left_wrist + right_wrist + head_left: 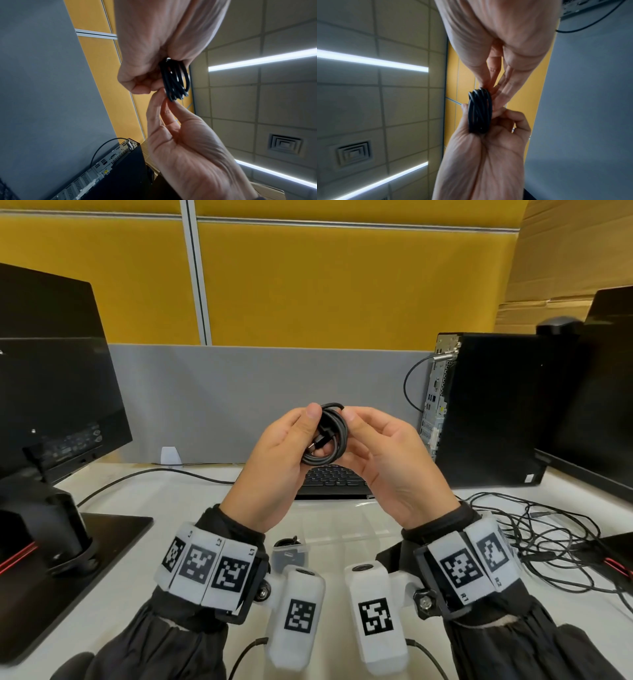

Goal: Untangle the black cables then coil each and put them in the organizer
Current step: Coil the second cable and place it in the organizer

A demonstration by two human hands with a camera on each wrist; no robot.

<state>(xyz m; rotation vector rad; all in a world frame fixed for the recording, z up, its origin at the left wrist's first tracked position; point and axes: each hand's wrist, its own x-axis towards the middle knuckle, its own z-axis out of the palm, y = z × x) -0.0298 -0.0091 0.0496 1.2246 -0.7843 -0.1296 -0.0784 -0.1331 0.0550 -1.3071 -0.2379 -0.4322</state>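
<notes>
A black cable wound into a small coil (330, 436) is held up in the air over the desk between both hands. My left hand (301, 436) cradles the coil (480, 111) in its curled fingers, thumb on the top edge. My right hand (356, 433) pinches the coil's right side, thumb near the upper strand. One plug end (314, 445) lies inside the loop. The clear plastic organizer (356, 525) sits on the desk below my wrists; a coiled cable (289, 542) lies in its left compartment. More black cables (534, 539) sprawl tangled at the right.
A keyboard (329, 481) lies behind the organizer. A black PC tower (486, 405) stands at the right, a monitor (51, 378) on its stand at the left, and another dark screen (603, 392) at the far right. A grey partition (257, 392) closes the back of the desk.
</notes>
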